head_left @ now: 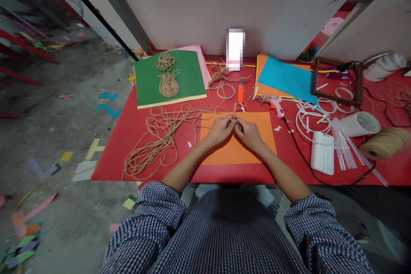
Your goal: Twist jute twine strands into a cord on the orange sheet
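My left hand (224,128) and my right hand (248,132) meet over an orange paper sheet (218,154) on the red table. Both are closed, pinching a piece of jute twine (236,109) whose short end sticks up beyond the fingertips. The fingers hide most of what they grip. From the left, strands of a loose heap of jute twine (160,137) run over the sheet's edge toward my left hand. A coiled twine piece (168,84) and a looped twine rosette (165,62) lie on a green sheet (189,68) at the back left.
A pink glue gun (276,107) with a black cord lies right of the orange sheet. Beyond it are white cord loops (308,122), a white power bank-like box (322,153), clear glue sticks (343,150), a twine spool (385,143) and a wooden frame (361,83). A phone (235,47) stands behind.
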Motion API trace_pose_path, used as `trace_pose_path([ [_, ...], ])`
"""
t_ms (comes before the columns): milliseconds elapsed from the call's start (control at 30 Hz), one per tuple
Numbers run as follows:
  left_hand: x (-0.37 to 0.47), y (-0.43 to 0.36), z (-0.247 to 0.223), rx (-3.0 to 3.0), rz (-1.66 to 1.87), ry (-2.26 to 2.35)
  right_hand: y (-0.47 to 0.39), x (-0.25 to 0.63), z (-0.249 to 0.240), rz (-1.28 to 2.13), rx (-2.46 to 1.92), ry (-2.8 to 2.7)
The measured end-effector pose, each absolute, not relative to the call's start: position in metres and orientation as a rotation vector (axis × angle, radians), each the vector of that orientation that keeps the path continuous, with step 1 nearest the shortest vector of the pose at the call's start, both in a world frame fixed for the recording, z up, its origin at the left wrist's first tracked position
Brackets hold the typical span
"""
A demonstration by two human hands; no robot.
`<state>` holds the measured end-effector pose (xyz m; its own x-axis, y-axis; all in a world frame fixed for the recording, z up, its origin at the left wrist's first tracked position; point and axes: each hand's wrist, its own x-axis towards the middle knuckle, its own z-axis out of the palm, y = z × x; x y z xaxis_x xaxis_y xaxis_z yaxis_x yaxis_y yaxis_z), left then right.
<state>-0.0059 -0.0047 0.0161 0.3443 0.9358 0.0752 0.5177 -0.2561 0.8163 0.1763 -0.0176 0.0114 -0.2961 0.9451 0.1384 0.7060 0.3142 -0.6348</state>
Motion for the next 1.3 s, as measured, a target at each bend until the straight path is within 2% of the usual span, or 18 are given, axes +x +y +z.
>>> trace_pose_path([
  [200,-0.004,-0.009,0.014,1.987,0.78,1.383,-0.019,0.175,0.011,0.769,-1.439,-2.043],
  [433,-0.007,-0.007,0.012,1.947,0.858,1.409,-0.016,0.169,-0.002,1.487,-1.22,-1.455],
  [633,-0.015,0.001,0.018,1.81,0.86,1.276,-0.017,0.168,0.012,1.749,-1.089,-1.127],
  [867,-0.022,0.006,0.024,1.663,0.773,1.046,-0.018,0.167,0.017,1.707,-1.024,-1.047],
  [1133,-0.029,0.006,0.028,1.84,0.685,1.015,-0.015,0.173,0.016,1.514,-1.067,-1.242],
  [1300,-0.03,0.007,0.028,1.621,0.725,0.887,-0.013,0.177,0.023,1.414,-1.062,-1.384],
])
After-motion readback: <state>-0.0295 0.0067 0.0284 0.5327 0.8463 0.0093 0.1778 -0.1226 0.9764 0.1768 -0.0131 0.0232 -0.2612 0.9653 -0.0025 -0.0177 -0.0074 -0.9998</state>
